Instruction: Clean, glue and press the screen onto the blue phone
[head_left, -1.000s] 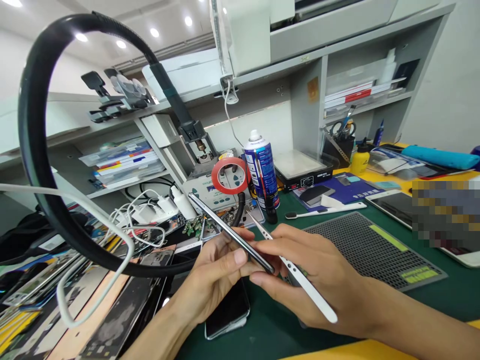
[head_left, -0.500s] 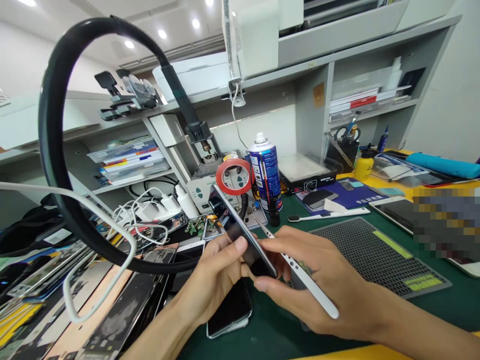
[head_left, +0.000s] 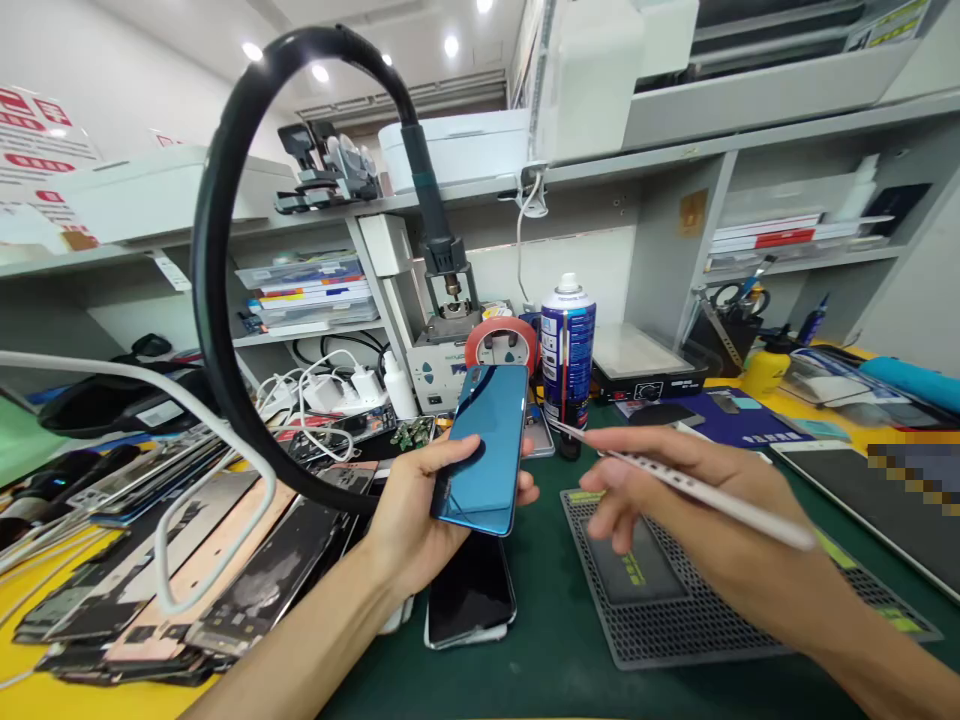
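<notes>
A blue smartphone [head_left: 486, 465] with a shiny back rests in my left hand [head_left: 420, 500], thumb across its back and fingertips curled round its right edge. The back faces up toward me. To the right, my right hand [head_left: 690, 500] pinches a pair of white tweezers [head_left: 697, 487], their tips pointing left, apart from the phone. Below my left hand lies another phone [head_left: 472, 590] with a dark screen, on the green mat [head_left: 551, 620]. Under my right hand is a grey perforated pad [head_left: 600, 610].
A blue spray can [head_left: 568, 350] stands behind the phone, beside a roll of red tape [head_left: 502, 338]. A black hose [head_left: 214, 260] arches at left with a white cable [head_left: 262, 480]. Stacked phone parts [head_left: 217, 560] crowd the left; a white tablet [head_left: 862, 500] lies right.
The phone has turned from edge-on to showing its blue back. My right hand with the tweezers has moved off the phone to the right. The view has swung left.
</notes>
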